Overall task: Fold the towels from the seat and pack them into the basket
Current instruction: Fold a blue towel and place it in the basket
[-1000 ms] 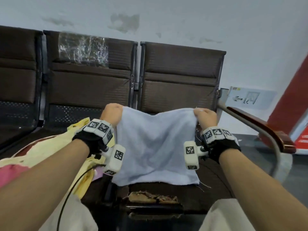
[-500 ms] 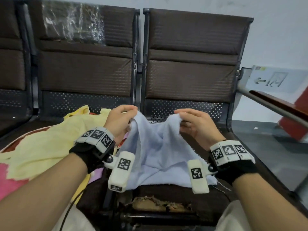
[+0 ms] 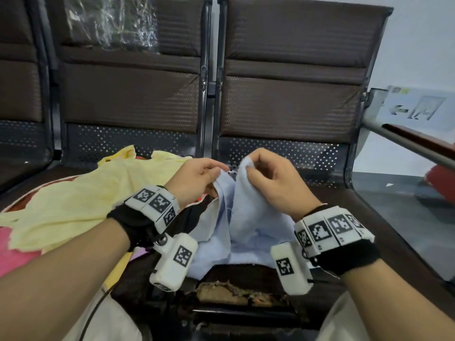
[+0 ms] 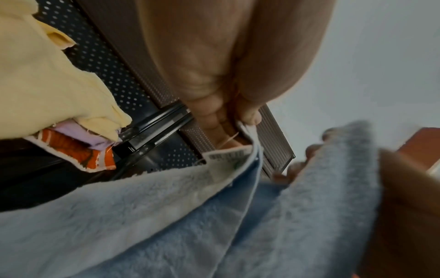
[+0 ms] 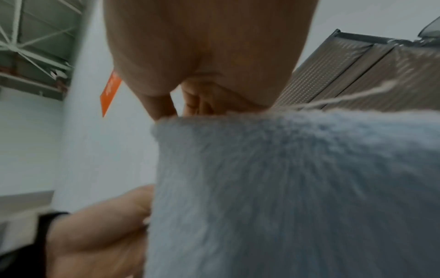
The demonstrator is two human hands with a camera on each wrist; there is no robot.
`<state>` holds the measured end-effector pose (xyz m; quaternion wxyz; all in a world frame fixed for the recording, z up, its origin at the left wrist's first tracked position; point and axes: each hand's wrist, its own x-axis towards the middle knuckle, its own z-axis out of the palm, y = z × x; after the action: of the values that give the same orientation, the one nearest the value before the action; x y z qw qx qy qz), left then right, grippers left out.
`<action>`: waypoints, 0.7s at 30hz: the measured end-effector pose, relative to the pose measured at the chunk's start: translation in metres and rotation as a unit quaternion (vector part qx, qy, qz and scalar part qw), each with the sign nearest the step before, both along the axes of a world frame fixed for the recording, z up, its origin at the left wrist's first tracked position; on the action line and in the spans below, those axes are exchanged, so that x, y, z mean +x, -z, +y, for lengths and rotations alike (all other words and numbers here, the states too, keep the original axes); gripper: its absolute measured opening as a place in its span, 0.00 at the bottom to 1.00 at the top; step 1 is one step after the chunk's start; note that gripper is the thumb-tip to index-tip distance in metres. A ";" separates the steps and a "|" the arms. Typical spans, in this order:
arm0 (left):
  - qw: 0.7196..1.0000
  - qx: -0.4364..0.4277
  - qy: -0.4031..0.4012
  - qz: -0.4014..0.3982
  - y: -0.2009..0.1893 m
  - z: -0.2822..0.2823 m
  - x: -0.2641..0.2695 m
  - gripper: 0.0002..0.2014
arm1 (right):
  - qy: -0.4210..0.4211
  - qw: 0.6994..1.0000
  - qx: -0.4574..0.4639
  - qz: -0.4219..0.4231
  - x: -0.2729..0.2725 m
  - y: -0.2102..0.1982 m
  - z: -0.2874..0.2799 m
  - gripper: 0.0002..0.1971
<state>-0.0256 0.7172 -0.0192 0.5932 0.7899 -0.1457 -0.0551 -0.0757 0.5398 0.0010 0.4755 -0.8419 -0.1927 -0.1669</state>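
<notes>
A light blue towel [image 3: 248,217] hangs over the brown seat [image 3: 357,232] in front of me, its two top corners held up close together. My left hand [image 3: 197,178] pinches the left corner, where a white label [image 4: 226,156] shows in the left wrist view. My right hand [image 3: 273,175] pinches the other corner; the towel [image 5: 285,188] fills the right wrist view below its fingertips. The towel's lower edge rests on the seat's front. A yellow towel [image 3: 81,200] lies spread on the neighbouring seat to the left. No basket is in view.
Under the yellow towel lie a pink cloth [image 3: 14,252], a lilac one [image 4: 78,135] and an orange patterned one [image 4: 78,154]. Brown seat backs [image 3: 290,70] stand behind. A metal armrest [image 3: 413,141] runs at the right. The seat's front edge is torn [image 3: 234,291].
Both hands have come down and toward each other, bringing the blue towel's two top corners nearly together. The towel, stretched flat a second ago, now sags in a fold between them.
</notes>
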 end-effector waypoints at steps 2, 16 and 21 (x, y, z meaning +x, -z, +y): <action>1.000 0.005 0.017 -0.003 -0.001 -0.003 -0.003 0.10 | 0.003 0.997 -0.060 0.038 0.002 0.004 -0.002 0.04; 0.991 -0.061 0.085 0.084 -0.008 -0.006 -0.022 0.14 | 0.068 0.990 -0.115 0.044 0.013 0.025 -0.001 0.18; 0.993 0.020 0.115 0.021 -0.007 0.004 -0.024 0.10 | 0.038 0.995 -0.069 0.061 0.014 0.026 -0.003 0.17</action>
<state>-0.0491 0.7212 -0.0124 0.5698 0.7783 -0.2219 -0.1428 -0.0619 0.5365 -0.0245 0.4207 -0.8880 -0.1419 -0.1196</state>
